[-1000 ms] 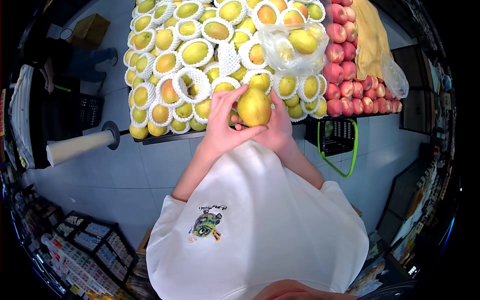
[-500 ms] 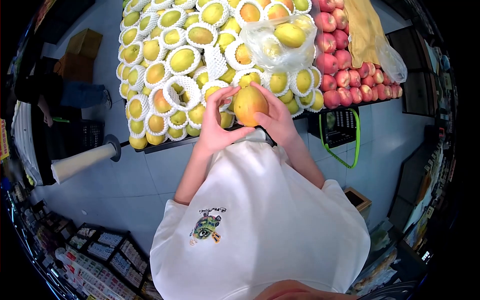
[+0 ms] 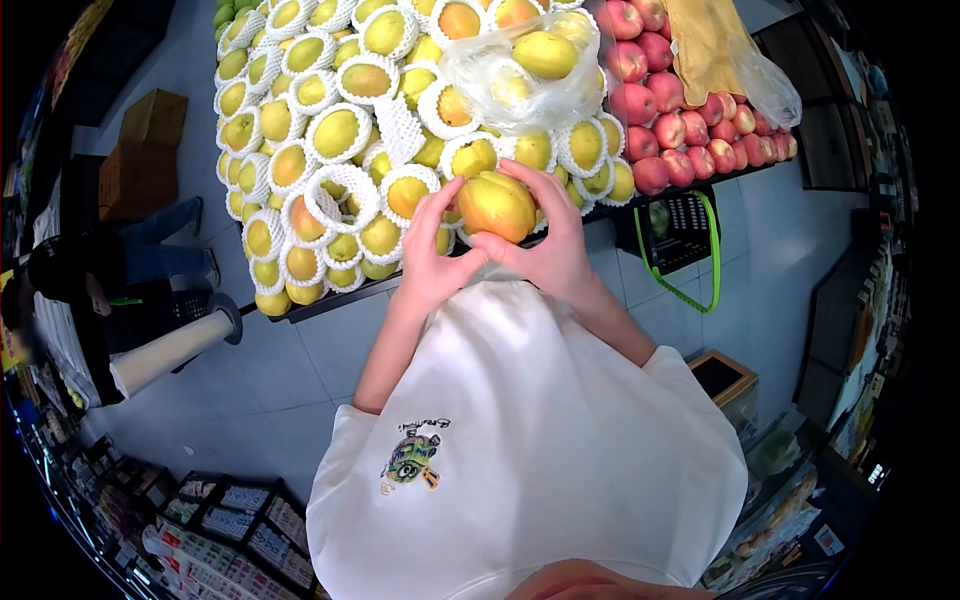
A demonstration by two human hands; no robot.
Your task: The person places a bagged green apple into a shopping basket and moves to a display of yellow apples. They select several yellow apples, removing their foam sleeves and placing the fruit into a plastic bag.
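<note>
Between my two hands, a yellow-orange papaya (image 3: 497, 205) is held up at the front edge of the fruit display. My left hand (image 3: 437, 252) is closed round its left side, thumb beneath. On the opposite side my right hand (image 3: 552, 238) grips it, fingers over the top right and thumb below. Behind are several papayas (image 3: 339, 132) in white foam nets. An open foam net (image 3: 340, 198) lies to the left, and another flattened net (image 3: 400, 130) farther back. A clear plastic bag (image 3: 480, 80) with yellow fruit rests on the pile.
Red apples (image 3: 665, 130) fill the right of the display, beside a yellow cloth (image 3: 705, 50). A black basket with a green handle (image 3: 715, 250) stands below right. At left are a plastic-bag roll (image 3: 170, 352), cardboard boxes (image 3: 140, 175) and another person (image 3: 150, 245).
The papaya has turned in my hands, now lying more sideways, and my fingers have shifted round it. The view has swung, so the display appears farther left.
</note>
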